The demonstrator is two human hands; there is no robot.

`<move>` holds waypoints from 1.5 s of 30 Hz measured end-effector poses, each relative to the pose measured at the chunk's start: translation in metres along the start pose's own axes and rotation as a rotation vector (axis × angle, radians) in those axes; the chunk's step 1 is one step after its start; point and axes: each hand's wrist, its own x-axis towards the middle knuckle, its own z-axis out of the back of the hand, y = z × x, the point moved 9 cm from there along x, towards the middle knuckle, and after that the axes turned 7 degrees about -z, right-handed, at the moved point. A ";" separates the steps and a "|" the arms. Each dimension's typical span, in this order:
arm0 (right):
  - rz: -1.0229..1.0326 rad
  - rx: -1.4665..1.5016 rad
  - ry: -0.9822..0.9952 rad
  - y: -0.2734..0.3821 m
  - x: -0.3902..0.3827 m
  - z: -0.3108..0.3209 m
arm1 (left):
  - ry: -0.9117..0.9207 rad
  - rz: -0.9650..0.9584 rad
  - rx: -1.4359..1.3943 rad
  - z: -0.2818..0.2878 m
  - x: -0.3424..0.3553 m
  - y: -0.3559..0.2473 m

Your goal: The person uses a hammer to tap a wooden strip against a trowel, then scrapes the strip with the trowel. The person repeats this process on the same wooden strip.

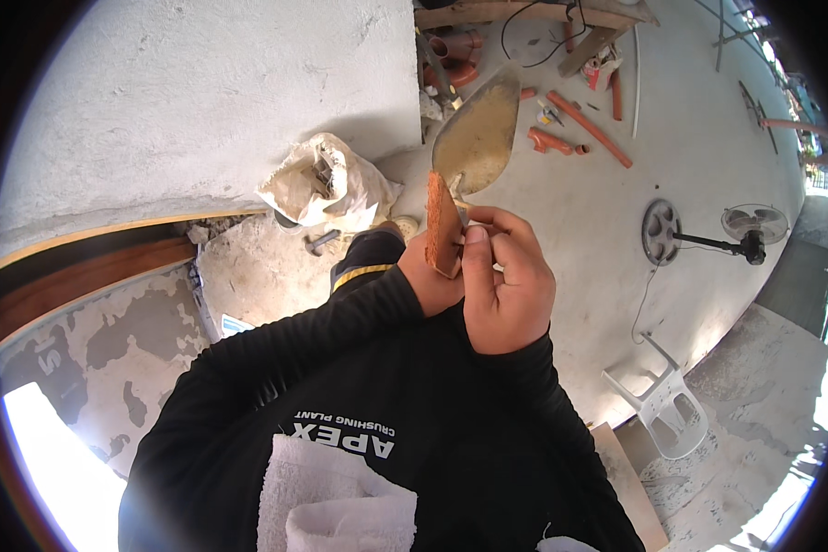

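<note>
My left hand (pixel 430 283) is closed around the lower part of a flat orange-brown piece (pixel 445 228) with a rough, grainy edge. I cannot make out its exact kind. My right hand (pixel 511 281) is right beside it, thumb and forefinger pinched at the piece's right side; what lies in that pinch is hidden. Just beyond my fingers, a pointed trowel blade (pixel 478 133) smeared with tan residue extends away from me. Its handle is covered by the hands and the orange-brown piece, so which hand supports it does not show.
A white sack (pixel 331 189) stands by the wall at left, with a hammer-like tool (pixel 322 242) near it. Orange pipes (pixel 589 129) lie on the floor ahead, below a wooden bench (pixel 534 13). At right are a standing fan (pixel 750 235) and a white plastic chair (pixel 670 414).
</note>
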 end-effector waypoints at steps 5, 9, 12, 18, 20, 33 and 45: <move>-0.117 0.216 0.061 -0.004 0.014 -0.008 | -0.032 0.078 -0.016 0.006 -0.006 0.010; -0.152 0.269 0.080 -0.008 0.015 -0.013 | -0.073 0.062 -0.013 0.013 -0.008 0.011; 0.049 -0.002 0.063 0.011 0.016 -0.015 | -0.064 0.010 -0.037 0.016 -0.009 0.006; -0.200 0.484 0.364 0.001 0.026 -0.043 | -0.246 0.240 0.112 0.064 -0.021 0.025; -0.312 0.475 0.500 -0.006 0.019 -0.051 | -0.186 0.173 0.283 0.082 -0.026 0.016; 0.013 -0.030 1.187 0.110 -0.024 -0.121 | 0.077 -0.009 0.326 0.172 -0.109 -0.035; 0.085 -0.269 1.544 0.161 -0.123 -0.250 | 0.167 0.112 0.316 0.240 -0.253 -0.036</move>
